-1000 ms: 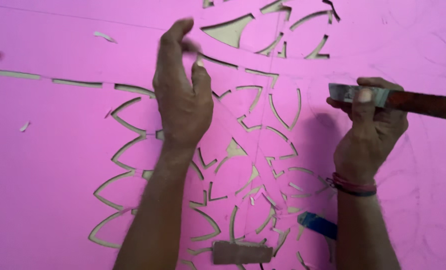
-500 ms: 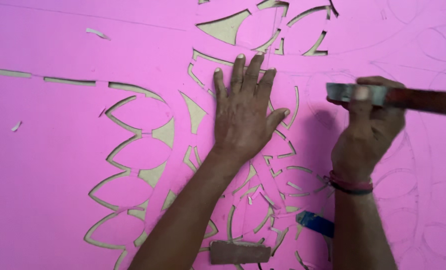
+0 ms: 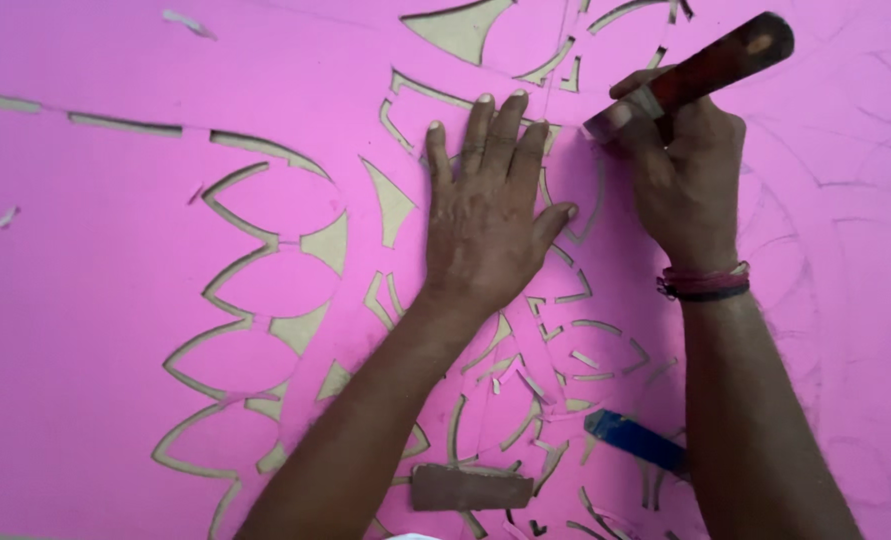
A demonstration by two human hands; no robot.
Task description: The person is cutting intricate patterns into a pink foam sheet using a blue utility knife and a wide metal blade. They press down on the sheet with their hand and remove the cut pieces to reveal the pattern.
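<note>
Cutting is the step: my left hand (image 3: 490, 225) lies flat, fingers spread, on the pink sheet (image 3: 95, 300) covering the worktop, my right hand (image 3: 680, 170) clamped round the wooden-handled knife (image 3: 700, 68), which next needs a steady, guided stroke.

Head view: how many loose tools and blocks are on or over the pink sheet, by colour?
Dark red-brown wooden-handled cutting tool, in the right hand: 1
Blue flat tool lying on the pink sheet: 1
Brown rectangular block: 1
Total: 3
</note>
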